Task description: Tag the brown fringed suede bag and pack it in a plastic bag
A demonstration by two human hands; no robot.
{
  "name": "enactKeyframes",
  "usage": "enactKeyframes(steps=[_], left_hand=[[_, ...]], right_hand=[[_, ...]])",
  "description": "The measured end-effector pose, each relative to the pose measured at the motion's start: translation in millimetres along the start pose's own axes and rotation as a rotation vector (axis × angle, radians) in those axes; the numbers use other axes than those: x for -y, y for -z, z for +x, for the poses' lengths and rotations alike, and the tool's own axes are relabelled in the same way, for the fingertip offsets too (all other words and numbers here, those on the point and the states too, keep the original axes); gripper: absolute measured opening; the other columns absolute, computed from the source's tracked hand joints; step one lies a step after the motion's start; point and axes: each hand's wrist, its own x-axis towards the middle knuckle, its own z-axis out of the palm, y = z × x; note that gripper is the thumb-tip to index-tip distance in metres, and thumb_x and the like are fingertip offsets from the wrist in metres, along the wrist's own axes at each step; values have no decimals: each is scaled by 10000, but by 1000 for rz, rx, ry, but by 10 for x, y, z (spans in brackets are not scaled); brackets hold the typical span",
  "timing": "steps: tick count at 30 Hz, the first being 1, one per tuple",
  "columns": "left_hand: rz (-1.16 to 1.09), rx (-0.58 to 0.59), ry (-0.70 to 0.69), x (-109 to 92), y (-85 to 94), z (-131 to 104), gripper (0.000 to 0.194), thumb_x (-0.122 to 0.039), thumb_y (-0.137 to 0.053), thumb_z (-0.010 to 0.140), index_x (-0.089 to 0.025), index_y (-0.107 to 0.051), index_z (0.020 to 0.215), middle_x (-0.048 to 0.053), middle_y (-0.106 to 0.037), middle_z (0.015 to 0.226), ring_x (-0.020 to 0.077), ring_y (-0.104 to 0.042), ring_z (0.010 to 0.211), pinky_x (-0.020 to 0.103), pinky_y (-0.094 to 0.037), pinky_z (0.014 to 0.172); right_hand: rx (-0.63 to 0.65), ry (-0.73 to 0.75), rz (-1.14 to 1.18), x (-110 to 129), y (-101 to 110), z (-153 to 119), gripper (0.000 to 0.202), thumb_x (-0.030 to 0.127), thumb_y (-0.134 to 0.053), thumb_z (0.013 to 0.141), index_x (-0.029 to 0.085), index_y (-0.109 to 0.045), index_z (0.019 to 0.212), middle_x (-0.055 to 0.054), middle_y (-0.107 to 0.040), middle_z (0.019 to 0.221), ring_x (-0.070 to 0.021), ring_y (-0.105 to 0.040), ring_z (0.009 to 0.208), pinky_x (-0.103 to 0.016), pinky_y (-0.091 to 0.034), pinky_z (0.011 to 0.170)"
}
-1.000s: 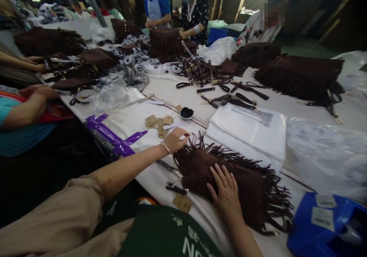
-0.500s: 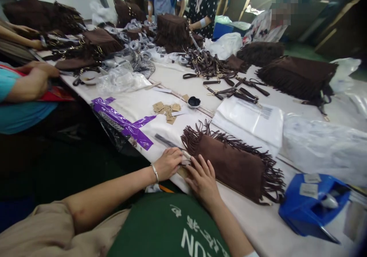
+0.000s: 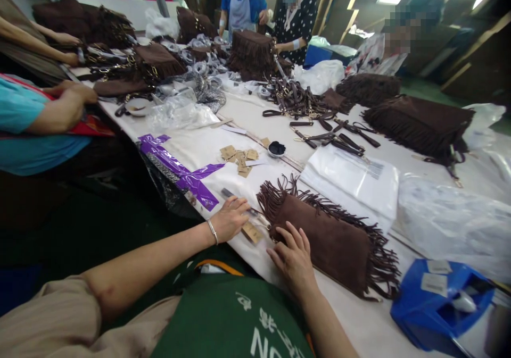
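A brown fringed bag (image 3: 327, 235) lies flat on the white table, its fringe toward the far side and right end. My right hand (image 3: 294, 254) rests at its near left corner, fingers spread and holding nothing. Left of the bag, my left hand (image 3: 230, 219) has its fingers close together over a thin dark tool (image 3: 228, 193); what it grips, if anything, is hidden. Between my hands a tan card tag (image 3: 251, 232) lies at the table's edge.
Several tan tags (image 3: 241, 158) and a small bowl (image 3: 276, 149) sit beyond. Plastic bags (image 3: 353, 174), brown straps (image 3: 335, 134) and a blue tape dispenser (image 3: 439, 305) are to the right. Purple tape (image 3: 179, 172) marks the left edge. Other people stand around the table.
My hands have moved apart, uncovering the tan tag between them. My right hand has shifted right, my left hand slightly left. The whole view has shifted a little.
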Motion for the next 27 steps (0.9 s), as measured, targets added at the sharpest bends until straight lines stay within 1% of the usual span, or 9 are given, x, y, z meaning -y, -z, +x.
enactKeyframes(steps=[4, 6, 11, 14, 16, 19, 23, 25, 27], left_hand=[[-15, 47, -6, 24, 38, 26, 143, -138, -591, 752, -161, -629, 887, 109, -534, 1237, 288, -338, 1276, 483, -162, 1119], [-42, 57, -4, 16, 55, -15, 185, -186, -619, 747, -153, -619, 929, 117, -529, 1250, 297, -333, 1282, 487, -161, 1122], [-138, 59, 54, -73, 8, -201, 452, -439, -669, 753, -130, -574, 1069, 149, -510, 1283, 329, -339, 1276, 505, -244, 1086], [-164, -10, 159, -156, -64, -269, 353, -252, -626, 785, -109, -553, 1100, 154, -520, 1255, 305, -361, 1259, 463, -301, 1063], [-214, -52, 217, -190, -98, -287, 204, -142, -561, 791, -127, -584, 994, 131, -551, 1187, 279, -387, 1229, 430, -331, 1045], [-358, -83, 294, -193, -114, -300, 54, -116, -556, 770, -157, -580, 797, 89, -588, 1053, 251, -461, 1100, 401, -397, 973], [-591, -127, 425, -165, -102, -305, 45, -116, -552, 729, -152, -577, 735, 76, -610, 921, 231, -512, 967, 402, -426, 920], [-790, -83, 581, -157, -83, -287, 20, -154, -557, 717, -149, -575, 710, 62, -615, 825, 214, -551, 868, 385, -466, 855], [-1075, 36, 760, -157, -50, -253, 101, -247, -565, 740, -146, -573, 737, 42, -616, 748, 195, -584, 761, 351, -510, 737]], right_hand=[[12, 42, 31, 0, -10, -107, 128, 289, -525, 889, 237, -641, 868, -25, -507, 1369, -271, -303, 1363, -539, -208, 1110], [15, 23, 82, -14, 13, -127, 125, 259, -513, 893, 231, -635, 879, -37, -533, 1343, -265, -348, 1339, -535, -251, 1092], [-131, -11, 227, 35, 149, 116, 147, 225, -500, 902, 239, -627, 976, -24, -702, 983, -209, -533, 1160, -463, -328, 1059], [-74, 68, 224, 172, 108, 392, 229, 218, -501, 895, 236, -607, 1097, -37, -668, 1104, -210, -515, 1166, -431, -343, 1042], [21, 98, 215, 261, 12, 518, 332, 216, -510, 885, 236, -552, 1214, -44, -623, 1203, -223, -483, 1192, -426, -353, 1027], [145, 125, 226, 340, -158, 540, 457, 280, -563, 861, 238, -476, 1307, -45, -594, 1255, -239, -463, 1205, -438, -346, 1031], [221, 201, 203, 400, -292, 388, 795, 497, -672, 747, 234, -330, 1415, -69, -491, 1382, -291, -376, 1294, -517, -256, 1101], [226, 221, 156, 439, -299, 327, 883, 468, -677, 741, 186, -238, 1454, -101, -422, 1436, -303, -340, 1325, -532, -238, 1115], [197, 212, 100, 474, -270, 304, 758, 322, -605, 813, 143, -238, 1453, -126, -410, 1440, -288, -362, 1316, -498, -287, 1102]])
